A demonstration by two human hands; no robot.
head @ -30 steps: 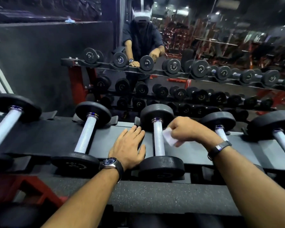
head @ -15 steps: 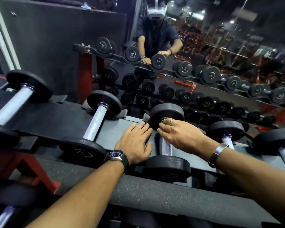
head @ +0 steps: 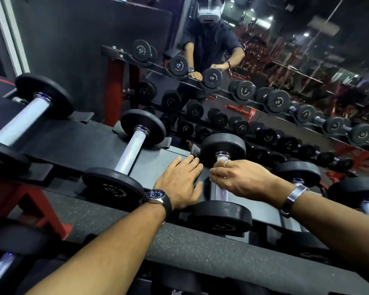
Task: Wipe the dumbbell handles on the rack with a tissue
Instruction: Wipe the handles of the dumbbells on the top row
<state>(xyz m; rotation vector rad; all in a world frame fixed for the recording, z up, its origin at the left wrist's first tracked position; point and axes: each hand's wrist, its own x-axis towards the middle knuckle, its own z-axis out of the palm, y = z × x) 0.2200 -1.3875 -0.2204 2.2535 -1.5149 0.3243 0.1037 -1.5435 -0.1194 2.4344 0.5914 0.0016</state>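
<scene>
Our right hand (head: 241, 179) is curled down over the knurled handle (head: 221, 189) of the dumbbell (head: 223, 184) directly in front of us, fingers wrapped around its far end just below the far weight head; the tissue is not visible, so we judge it is pressed under the palm but cannot confirm that. Our left hand (head: 180, 185) lies flat and open on the rack (head: 160, 169) shelf just beside that handle, gripping nothing. Two more dumbbells to our left, the nearer (head: 129, 156) and the farther (head: 24, 122), sit with bare handles, and another (head: 298, 173) is partly hidden behind our right wrist. The risk from here, as we see it, is the bar rolling in its cradle under a hard stroke, since the left hand steadies the shelf, not the weight. The tissue could also snag or shred on the knurling, leaving lint, and the near stretch of the bar could go unwiped.
</scene>
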